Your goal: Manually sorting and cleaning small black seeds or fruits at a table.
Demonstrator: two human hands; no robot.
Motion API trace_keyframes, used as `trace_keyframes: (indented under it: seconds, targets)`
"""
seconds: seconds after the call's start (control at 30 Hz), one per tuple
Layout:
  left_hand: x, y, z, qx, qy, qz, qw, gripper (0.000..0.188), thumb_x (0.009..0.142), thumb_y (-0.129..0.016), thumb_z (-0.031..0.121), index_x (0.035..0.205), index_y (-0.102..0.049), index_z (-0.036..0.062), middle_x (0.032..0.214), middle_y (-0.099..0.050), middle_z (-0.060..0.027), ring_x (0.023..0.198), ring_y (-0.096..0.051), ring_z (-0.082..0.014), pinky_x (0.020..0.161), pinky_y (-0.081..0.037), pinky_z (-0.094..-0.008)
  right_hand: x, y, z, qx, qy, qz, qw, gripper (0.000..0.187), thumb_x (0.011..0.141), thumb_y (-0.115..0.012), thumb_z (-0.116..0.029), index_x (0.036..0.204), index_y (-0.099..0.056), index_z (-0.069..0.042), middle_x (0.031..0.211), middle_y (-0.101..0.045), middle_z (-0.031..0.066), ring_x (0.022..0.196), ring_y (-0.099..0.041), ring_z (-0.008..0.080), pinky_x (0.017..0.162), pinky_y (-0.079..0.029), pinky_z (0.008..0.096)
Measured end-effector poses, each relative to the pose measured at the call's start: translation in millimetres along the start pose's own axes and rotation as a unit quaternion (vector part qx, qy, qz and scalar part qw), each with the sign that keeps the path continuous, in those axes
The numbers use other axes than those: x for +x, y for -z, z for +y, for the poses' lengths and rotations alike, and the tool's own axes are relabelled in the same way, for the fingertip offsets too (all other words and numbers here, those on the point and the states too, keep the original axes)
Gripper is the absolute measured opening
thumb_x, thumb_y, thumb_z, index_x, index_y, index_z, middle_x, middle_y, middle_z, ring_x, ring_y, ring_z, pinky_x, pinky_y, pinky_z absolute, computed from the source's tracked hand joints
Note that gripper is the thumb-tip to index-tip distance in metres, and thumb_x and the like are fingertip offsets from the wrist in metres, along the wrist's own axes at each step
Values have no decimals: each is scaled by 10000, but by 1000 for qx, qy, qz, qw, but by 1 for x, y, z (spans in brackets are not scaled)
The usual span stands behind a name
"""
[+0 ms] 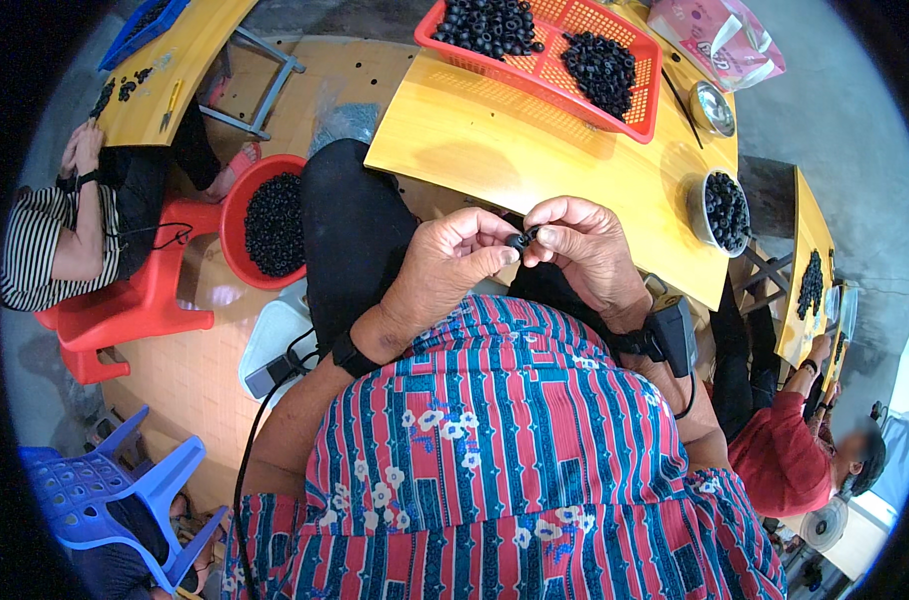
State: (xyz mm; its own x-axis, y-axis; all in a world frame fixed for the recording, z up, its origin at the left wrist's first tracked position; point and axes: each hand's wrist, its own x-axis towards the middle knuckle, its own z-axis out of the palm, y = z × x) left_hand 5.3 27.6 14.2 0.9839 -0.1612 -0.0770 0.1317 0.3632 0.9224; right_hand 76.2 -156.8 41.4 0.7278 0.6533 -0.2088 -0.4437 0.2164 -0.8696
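Note:
My left hand [453, 256] pinches a small black round part [517, 241] between thumb and forefinger. Close against it, a second small black piece [533, 234] sits in the fingertips of my right hand [587, 246]. The two pieces touch or nearly touch, in front of my body and just off the near edge of the yellow table [495, 130]. Fingers cover much of both pieces, so their exact shape cannot be made out.
On the table stand a red divided basket [535, 77] of black parts, a metal bowl [699, 214] of black parts, a smaller metal bowl [713, 108], a black stick [683, 108] and a pink bag [710, 35]. A red tub [231, 235] of black parts is at left. People sit both sides.

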Motion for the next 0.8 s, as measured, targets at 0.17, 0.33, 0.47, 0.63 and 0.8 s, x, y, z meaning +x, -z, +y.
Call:
trace_keyframes:
  seconds: [0.17,0.33,0.47,0.63,0.8]
  targets:
    - [0,0,0,23,0,-3,1000,159,864,-611,42,1010,-578,-10,920,-629,-54,863,-597,-103,802,-484,-241,-1,0,-3,-34,1,2,999,159,854,-614,-41,1003,-629,16,793,-649,58,685,-626,116,653,-530,244]
    - [0,0,-1,10,-2,-3,1000,160,865,-608,40,1012,-576,-14,937,-637,-68,879,-608,-117,808,-489,-249,-1,1,-2,-72,12,3,997,151,851,-621,-43,989,-642,15,803,-652,50,688,-618,103,655,-520,234]
    - [1,1,-4,-4,1,-4,1000,161,865,-606,37,1012,-574,-21,937,-642,-77,884,-614,-125,818,-493,-257,-1,-1,-4,-91,15,7,996,144,850,-623,-38,981,-645,17,802,-653,48,691,-616,97,656,-515,226]
    - [1,2,-6,11,0,1,1000,164,861,-612,37,1010,-575,-20,934,-642,-72,884,-612,-120,818,-494,-257,0,-2,-4,-105,18,9,994,139,851,-619,-30,979,-647,17,806,-656,45,694,-616,94,659,-512,223]
    - [1,2,-5,8,-4,3,1000,162,854,-626,46,999,-582,-10,926,-639,-60,863,-604,-104,796,-493,-244,-1,-2,-7,-147,26,13,989,137,851,-618,-24,979,-646,19,806,-657,46,701,-612,92,665,-508,219]
